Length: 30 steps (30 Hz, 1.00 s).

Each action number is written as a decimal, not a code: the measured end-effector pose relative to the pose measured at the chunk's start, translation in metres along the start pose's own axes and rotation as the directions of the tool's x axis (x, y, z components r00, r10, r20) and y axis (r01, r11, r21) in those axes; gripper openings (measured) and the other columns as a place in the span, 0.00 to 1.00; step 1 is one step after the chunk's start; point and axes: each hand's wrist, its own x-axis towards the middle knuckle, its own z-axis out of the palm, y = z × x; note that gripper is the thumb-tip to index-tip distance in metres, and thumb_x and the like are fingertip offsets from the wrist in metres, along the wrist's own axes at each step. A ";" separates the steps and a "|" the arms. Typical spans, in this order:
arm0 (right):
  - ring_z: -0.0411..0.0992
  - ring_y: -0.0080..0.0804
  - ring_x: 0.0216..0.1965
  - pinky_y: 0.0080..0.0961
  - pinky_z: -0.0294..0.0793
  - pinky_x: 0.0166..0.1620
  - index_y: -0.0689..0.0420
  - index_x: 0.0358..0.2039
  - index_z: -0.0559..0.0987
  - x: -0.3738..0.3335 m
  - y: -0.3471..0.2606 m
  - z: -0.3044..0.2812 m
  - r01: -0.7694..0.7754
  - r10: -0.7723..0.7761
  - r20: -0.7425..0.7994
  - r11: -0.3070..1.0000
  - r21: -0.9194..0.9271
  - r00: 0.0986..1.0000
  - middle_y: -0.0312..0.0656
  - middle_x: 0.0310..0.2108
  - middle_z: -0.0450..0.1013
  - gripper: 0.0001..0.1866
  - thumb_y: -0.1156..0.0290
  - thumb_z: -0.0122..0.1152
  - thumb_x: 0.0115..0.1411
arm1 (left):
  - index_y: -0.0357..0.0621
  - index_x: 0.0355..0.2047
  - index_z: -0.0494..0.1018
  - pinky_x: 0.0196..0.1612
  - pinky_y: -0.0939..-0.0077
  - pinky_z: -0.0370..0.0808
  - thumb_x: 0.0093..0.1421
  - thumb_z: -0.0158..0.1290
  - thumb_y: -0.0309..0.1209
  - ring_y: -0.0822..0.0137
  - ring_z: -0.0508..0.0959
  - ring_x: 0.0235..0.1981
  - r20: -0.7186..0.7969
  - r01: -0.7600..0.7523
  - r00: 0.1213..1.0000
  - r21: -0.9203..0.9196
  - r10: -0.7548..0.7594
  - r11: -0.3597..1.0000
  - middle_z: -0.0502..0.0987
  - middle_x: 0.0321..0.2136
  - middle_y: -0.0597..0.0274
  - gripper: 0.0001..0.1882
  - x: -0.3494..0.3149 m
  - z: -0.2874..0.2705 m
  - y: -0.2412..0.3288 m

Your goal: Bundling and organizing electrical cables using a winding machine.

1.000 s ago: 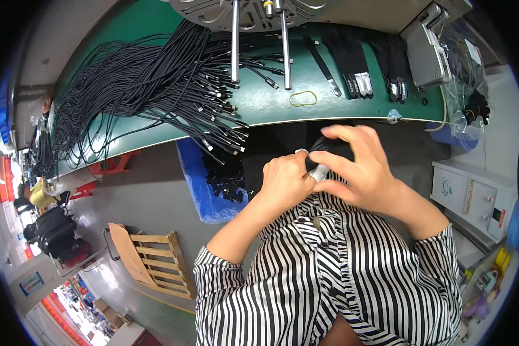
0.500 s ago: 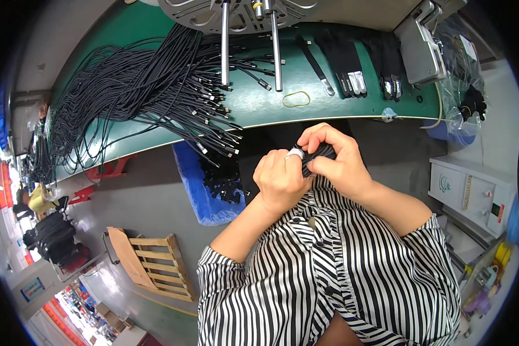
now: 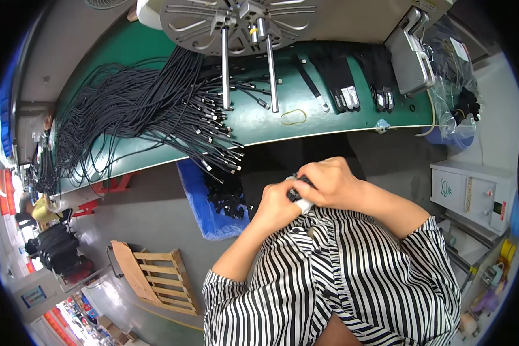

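Note:
Close to my striped shirt, my left hand (image 3: pixel 278 202) and my right hand (image 3: pixel 331 181) are closed together around a small coil of black cable (image 3: pixel 301 188). Fingers cover much of the coil, and something white shows just under it, too hidden to name. Beyond the hands, on the green table (image 3: pixel 265 124), lies a large heap of black cables (image 3: pixel 127 95) with metal-tipped plugs pointing right. A single black strap (image 3: pixel 310 81) and two bundles of black straps (image 3: pixel 343 86) with pale ends rest at the right of the table.
A round slotted metal disc (image 3: pixel 236 23) with two rods hangs over the table's far side. A yellowish rubber band (image 3: pixel 294 117) lies near the front edge. Below stands a blue-lined bin (image 3: pixel 199 202) with small black pieces. A wooden pallet (image 3: pixel 161 279) is at lower left, a white cabinet (image 3: pixel 467 193) at right.
Both hands have moved slightly down and closer together, and my right hand has turned over the coil. The view has tilted, so the table sits lower in it.

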 end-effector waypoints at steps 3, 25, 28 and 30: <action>0.73 0.46 0.20 0.37 0.72 0.25 0.61 0.29 0.75 0.021 -0.002 -0.005 -0.111 0.105 0.065 0.988 0.110 0.992 0.48 0.17 0.72 0.15 0.59 0.59 0.57 | 0.36 0.31 0.76 0.33 0.64 0.75 0.48 0.64 0.38 0.50 0.80 0.28 -0.002 0.186 0.982 0.035 -0.186 0.982 0.78 0.26 0.48 0.18 -0.016 -0.017 -0.006; 0.75 0.44 0.30 0.38 0.75 0.31 0.62 0.31 0.76 0.113 0.074 -0.007 -0.346 0.130 -0.404 0.778 -0.524 0.905 0.47 0.29 0.73 0.06 0.75 0.56 0.53 | 0.41 0.35 0.76 0.39 0.68 0.70 0.48 0.58 0.21 0.56 0.72 0.37 -0.522 -0.135 0.674 0.609 0.523 0.782 0.72 0.35 0.54 0.12 0.014 -0.128 -0.034; 0.74 0.38 0.27 0.32 0.72 0.30 0.61 0.36 0.77 0.097 0.054 -0.017 -0.241 0.088 -0.459 0.927 -0.287 0.884 0.45 0.28 0.73 0.08 0.73 0.57 0.57 | 0.44 0.35 0.76 0.47 0.62 0.64 0.46 0.60 0.25 0.54 0.69 0.44 -0.321 -0.205 0.758 0.710 0.568 0.674 0.70 0.40 0.54 0.13 0.037 -0.134 -0.033; 0.73 0.33 0.25 0.26 0.70 0.29 0.62 0.35 0.78 0.086 0.034 -0.029 -0.274 0.238 -0.403 0.961 -0.034 0.884 0.44 0.27 0.73 0.08 0.73 0.58 0.57 | 0.46 0.35 0.77 0.47 0.60 0.64 0.45 0.60 0.24 0.53 0.68 0.45 -0.229 -0.204 0.787 0.780 0.573 0.591 0.69 0.42 0.53 0.14 0.046 -0.137 -0.034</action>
